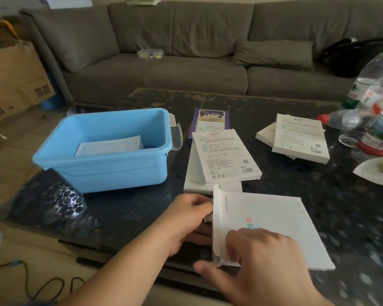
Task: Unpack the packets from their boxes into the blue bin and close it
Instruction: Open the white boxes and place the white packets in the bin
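Note:
A flat white box [272, 226] lies near the table's front edge with its left end flap open. My right hand [259, 268] holds its near left corner, thumb under and fingers on top. My left hand [186, 219] pinches something white at the box's open end; what it holds is mostly hidden. The open blue bin [111, 164] stands at the left with white packets [107, 147] inside. A clear lid [177, 133] leans against the bin's right side.
Stacked white boxes [224, 157] and a purple box [210, 120] lie mid-table, with more white boxes [300, 136] to the right. Plastic bottles [376, 102] and a white plate [376, 171] crowd the right edge. A grey sofa [186, 51] stands behind, a cardboard box [13, 78] at the left.

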### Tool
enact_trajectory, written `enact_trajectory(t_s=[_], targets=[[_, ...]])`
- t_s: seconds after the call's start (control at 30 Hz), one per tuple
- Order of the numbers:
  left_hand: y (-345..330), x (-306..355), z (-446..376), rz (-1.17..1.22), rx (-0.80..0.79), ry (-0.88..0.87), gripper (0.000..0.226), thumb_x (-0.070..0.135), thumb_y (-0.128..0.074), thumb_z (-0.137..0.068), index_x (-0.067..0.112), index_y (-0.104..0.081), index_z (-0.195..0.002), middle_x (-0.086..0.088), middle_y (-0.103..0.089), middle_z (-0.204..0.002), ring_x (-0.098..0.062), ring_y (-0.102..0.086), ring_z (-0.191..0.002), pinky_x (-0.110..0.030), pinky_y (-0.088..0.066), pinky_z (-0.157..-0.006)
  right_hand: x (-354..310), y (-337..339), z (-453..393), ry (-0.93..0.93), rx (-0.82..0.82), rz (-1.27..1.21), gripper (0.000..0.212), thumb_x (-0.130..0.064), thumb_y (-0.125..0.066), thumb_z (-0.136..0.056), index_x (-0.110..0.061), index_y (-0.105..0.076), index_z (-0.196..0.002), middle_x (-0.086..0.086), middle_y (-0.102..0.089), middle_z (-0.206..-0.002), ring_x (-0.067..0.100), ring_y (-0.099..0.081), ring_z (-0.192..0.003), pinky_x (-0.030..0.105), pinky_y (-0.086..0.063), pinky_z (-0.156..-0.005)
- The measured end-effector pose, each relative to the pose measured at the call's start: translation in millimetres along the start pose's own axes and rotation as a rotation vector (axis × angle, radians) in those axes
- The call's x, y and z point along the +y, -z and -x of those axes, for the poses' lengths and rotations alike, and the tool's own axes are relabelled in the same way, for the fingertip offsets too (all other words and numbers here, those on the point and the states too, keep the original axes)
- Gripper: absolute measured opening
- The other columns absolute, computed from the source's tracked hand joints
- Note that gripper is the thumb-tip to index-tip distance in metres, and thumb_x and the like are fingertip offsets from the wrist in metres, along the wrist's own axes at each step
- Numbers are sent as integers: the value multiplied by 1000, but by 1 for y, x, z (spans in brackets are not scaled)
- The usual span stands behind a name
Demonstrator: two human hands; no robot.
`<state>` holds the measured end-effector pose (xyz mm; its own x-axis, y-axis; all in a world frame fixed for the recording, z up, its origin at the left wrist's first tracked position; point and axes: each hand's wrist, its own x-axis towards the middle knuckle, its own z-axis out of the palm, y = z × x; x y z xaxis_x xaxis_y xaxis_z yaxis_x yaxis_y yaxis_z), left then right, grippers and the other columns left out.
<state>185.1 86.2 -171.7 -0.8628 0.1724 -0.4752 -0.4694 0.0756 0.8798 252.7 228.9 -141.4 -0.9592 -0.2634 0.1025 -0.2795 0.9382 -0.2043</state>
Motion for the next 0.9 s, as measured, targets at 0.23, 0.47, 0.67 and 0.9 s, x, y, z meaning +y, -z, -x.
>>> enact_trajectory(t_s=[0.23,0.47,0.67,0.9], targets=[[3,0,2,-12,1,2,18,26,-60,-97,15,-69,-109,-12,-76,-96,-26,-76,-79,-32,-60,-62,12,-14,-1,-7,-2,-55,41,-47,-49,-76,-20,-33,-50,-3,-40,-44,15,-32,-39,23,-24,-36],[-2,-4,3,-416,134,-224,28,31,-61,-95,26,-56,-122,4,-67,-100,-15,-71,-81,-27,-62,-60,17,-15,-1,-225,-112,-276,44,-48,-46,-95,-19,-46,-61,-5,-51,-59,10,-46,-61,20,-36,-53],[1,-6,0,-200,49,-111,35,18,-67,-89,27,-52,-120,-3,-70,-101,-18,-72,-86,-30,-62,-65,22,-16,3,-218,-45,-417,29,-45,-51,-92,-27,-50,-70,-33,-52,-65,13,-45,-61,22,-36,-55],[-2,-10,3,-258,93,-195,29,34,-73,-85,20,-52,-100,-3,-70,-89,-21,-71,-66,-32,-59,-57,28,-12,4,-154,35,-512,20,-43,-51,-90,-32,-51,-74,-18,-52,-57,11,-46,-64,22,-32,-50]])
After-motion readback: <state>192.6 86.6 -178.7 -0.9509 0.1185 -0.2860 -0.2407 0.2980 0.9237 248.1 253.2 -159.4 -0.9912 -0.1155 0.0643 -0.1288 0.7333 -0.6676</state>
